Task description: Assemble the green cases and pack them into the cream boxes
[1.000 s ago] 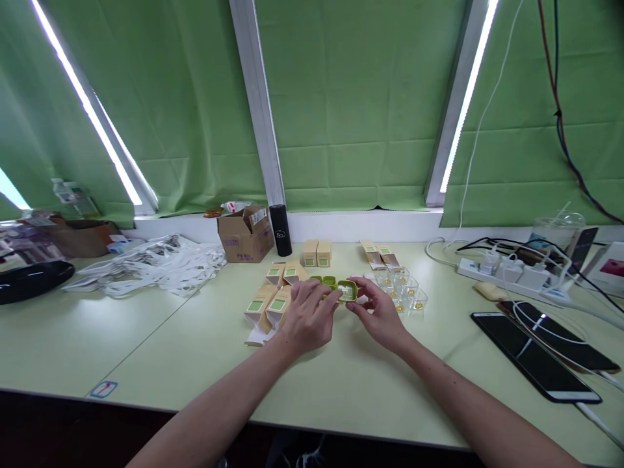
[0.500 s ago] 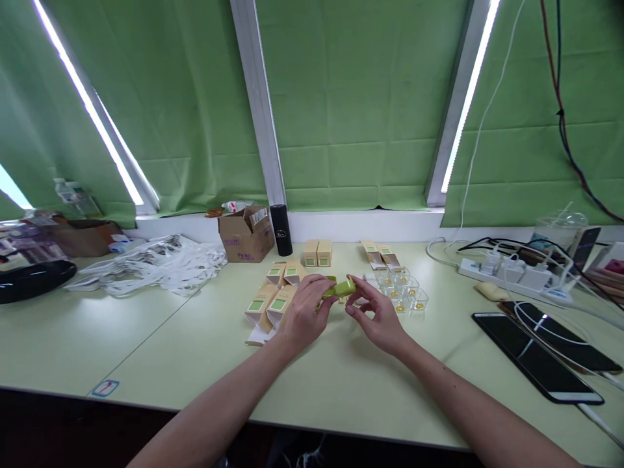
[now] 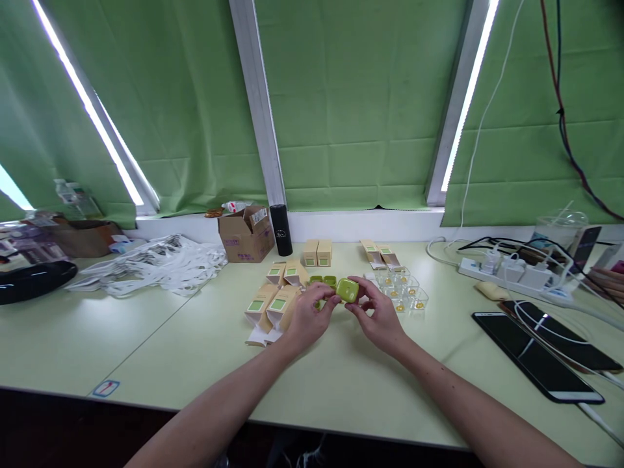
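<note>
A small green rounded-square case (image 3: 347,290) is held up between my two hands, its smooth face turned toward me. My left hand (image 3: 312,316) pinches its left edge with thumb and fingertips. On the other side, my right hand (image 3: 377,317) grips the right edge the same way. Behind my left fingers, more green cases (image 3: 329,280) rest on the table, partly hidden. Kraft paper boxes with green labels (image 3: 260,302) stand open just left of my left hand. To the right of my right hand sit several clear plastic cups (image 3: 411,287) with gold-coloured bits in them.
Two closed kraft boxes (image 3: 317,253) and two flattened ones (image 3: 379,253) lie farther back. A cardboard carton (image 3: 246,235) and black cylinder (image 3: 281,230) stand by the wall. White straps (image 3: 160,263) pile up left; phones (image 3: 536,357) and a power strip (image 3: 514,279) lie right.
The green case has turned so its broad face is toward me. My left hand has shifted slightly lower, uncovering the green cases behind it. At the far right edge, another person's hand has appeared.
</note>
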Demonstrator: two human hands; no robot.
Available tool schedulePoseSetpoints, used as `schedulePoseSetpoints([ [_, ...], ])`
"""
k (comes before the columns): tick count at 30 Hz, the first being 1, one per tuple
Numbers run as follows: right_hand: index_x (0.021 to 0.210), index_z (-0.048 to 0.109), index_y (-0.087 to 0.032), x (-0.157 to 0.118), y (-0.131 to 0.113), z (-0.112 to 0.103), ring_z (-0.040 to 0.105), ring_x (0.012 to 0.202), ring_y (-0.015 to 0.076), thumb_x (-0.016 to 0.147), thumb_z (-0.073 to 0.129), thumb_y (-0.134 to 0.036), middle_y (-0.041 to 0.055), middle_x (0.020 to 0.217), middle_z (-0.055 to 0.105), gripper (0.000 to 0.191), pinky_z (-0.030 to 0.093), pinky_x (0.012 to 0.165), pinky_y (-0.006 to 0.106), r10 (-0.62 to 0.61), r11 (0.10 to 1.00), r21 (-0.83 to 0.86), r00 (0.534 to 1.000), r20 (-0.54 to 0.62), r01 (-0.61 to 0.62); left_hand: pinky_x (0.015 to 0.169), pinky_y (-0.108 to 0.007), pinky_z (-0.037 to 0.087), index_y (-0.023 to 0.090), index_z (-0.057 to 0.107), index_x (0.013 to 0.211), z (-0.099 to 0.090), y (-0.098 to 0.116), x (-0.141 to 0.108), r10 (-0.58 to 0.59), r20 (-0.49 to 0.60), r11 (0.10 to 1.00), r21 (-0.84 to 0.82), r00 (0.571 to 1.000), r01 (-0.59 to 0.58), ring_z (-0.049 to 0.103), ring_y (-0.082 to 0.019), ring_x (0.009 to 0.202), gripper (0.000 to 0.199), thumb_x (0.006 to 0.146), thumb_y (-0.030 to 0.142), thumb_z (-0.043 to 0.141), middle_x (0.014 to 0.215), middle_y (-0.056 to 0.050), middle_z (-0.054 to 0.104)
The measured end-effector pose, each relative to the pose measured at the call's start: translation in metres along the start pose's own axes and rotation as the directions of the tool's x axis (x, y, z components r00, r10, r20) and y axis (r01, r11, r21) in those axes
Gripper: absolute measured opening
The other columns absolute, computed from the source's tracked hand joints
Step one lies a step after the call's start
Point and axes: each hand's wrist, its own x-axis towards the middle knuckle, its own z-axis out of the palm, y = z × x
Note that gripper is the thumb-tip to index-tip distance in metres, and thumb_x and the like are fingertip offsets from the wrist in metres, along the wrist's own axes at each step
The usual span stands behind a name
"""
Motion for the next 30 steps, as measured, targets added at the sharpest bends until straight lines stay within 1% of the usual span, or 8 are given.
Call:
schedulePoseSetpoints([
  [3, 0.132, 0.061, -0.026, 0.0014, -0.0009, -0.0011, 0.064, 0.086, 0.0202, 0.094, 0.068, -0.032, 0.0063, 0.103, 0.067, 0.04, 0.059, 0.064, 0.03, 0.008, 1.0, -0.006, 1.0, 0.0, -0.008, 0.076, -0.033, 0.058, 0.018, 0.072, 0.092, 0.0002, -0.0003, -0.0003, 0.02, -0.016, 0.998, 0.056, 1.0, -0.019, 0.069, -0.02, 0.087, 0.019, 0.101, 0.033, 0.064, 0.092, -0.008, 0.071],
  [7, 0.128, 0.062, -0.027, 0.0024, -0.0038, -0.0023, 0.063, 0.099, 0.0231, 0.092, 0.069, -0.033, 0.0091, 0.116, 0.063, 0.037, 0.06, 0.066, 0.031, -0.03, 0.999, -0.015, 0.999, -0.019, 0.03, 0.092, -0.043, 0.057, 0.019, 0.068, 0.107, -0.0035, 0.0033, 0.0014, 0.107, -0.105, 0.974, 0.208, 0.989, -0.083, 0.061, -0.028, 0.115, 0.013, 0.097, 0.028, 0.068, 0.105, -0.011, 0.069],
  [9, 0.125, 0.063, -0.028, 0.0024, -0.0047, -0.0024, 0.063, 0.107, 0.0247, 0.092, 0.07, -0.033, 0.0099, 0.122, 0.062, 0.035, 0.062, 0.068, 0.031, -0.038, 0.999, -0.015, 0.999, -0.03, 0.037, 0.1, -0.049, 0.054, 0.02, 0.062, 0.123, -0.0057, 0.0055, 0.0019, 0.177, -0.075, 0.959, 0.238, 0.981, -0.155, 0.055, -0.03, 0.123, 0.026, 0.098, 0.023, 0.065, 0.116, -0.013, 0.069],
  [12, 0.126, 0.061, -0.027, 0.0019, -0.004, -0.0015, 0.064, 0.113, 0.0254, 0.093, 0.07, -0.034, 0.0099, 0.127, 0.064, 0.034, 0.064, 0.073, 0.033, -0.01, 1.0, 0.016, 1.0, -0.022, 0.01, 0.11, -0.056, 0.047, 0.021, 0.052, 0.142, -0.0071, 0.0064, 0.0008, 0.251, 0.032, 0.943, 0.22, 0.967, -0.252, 0.051, -0.032, 0.131, 0.044, 0.098, 0.017, 0.06, 0.133, -0.015, 0.064],
  [17, 0.129, 0.06, -0.027, 0.0008, 0.0006, 0.0001, 0.067, 0.116, 0.0255, 0.094, 0.07, -0.035, 0.0086, 0.123, 0.069, 0.037, 0.066, 0.082, 0.037, 0.018, 0.998, 0.056, 1.0, 0.018, -0.019, 0.115, -0.057, 0.047, 0.023, 0.043, 0.154, -0.0053, 0.0028, -0.0022, 0.247, 0.157, 0.937, 0.212, 0.956, -0.277, 0.046, -0.033, 0.14, 0.057, 0.099, 0.014, 0.057, 0.146, -0.018, 0.053],
  [23, 0.127, 0.064, -0.027, 0.0012, -0.0022, -0.0012, 0.067, 0.108, 0.0245, 0.092, 0.072, -0.032, 0.0087, 0.121, 0.07, 0.037, 0.065, 0.076, 0.035, -0.026, 1.0, -0.003, 0.999, 0.026, 0.026, 0.109, -0.055, 0.053, 0.026, 0.042, 0.156, -0.0062, 0.0024, -0.0011, 0.241, 0.244, 0.924, 0.238, 0.939, -0.299, 0.055, -0.031, 0.131, 0.061, 0.099, 0.01, 0.055, 0.137, -0.015, 0.059],
  [27, 0.128, 0.064, -0.027, 0.0007, -0.0063, -0.0014, 0.067, 0.105, 0.0249, 0.092, 0.071, -0.034, 0.0092, 0.118, 0.069, 0.038, 0.065, 0.073, 0.036, -0.058, 0.998, -0.024, 0.998, 0.034, 0.059, 0.108, -0.052, 0.055, 0.027, 0.047, 0.152, -0.0053, 0.0006, -0.0023, 0.192, 0.24, 0.94, 0.234, 0.952, -0.249, 0.057, -0.03, 0.129, 0.06, 0.097, 0.007, 0.056, 0.135, -0.014, 0.059],
  [30, 0.13, 0.062, -0.027, 0.0, -0.005, -0.0021, 0.068, 0.107, 0.0255, 0.094, 0.069, -0.035, 0.0098, 0.118, 0.07, 0.038, 0.065, 0.075, 0.036, -0.061, 0.997, -0.038, 0.998, 0.017, 0.062, 0.109, -0.05, 0.056, 0.027, 0.051, 0.146, -0.0034, -0.0028, -0.0026, 0.153, 0.179, 0.97, 0.159, 0.972, -0.182, 0.059, -0.028, 0.131, 0.057, 0.094, 0.006, 0.06, 0.136, -0.013, 0.059],
])
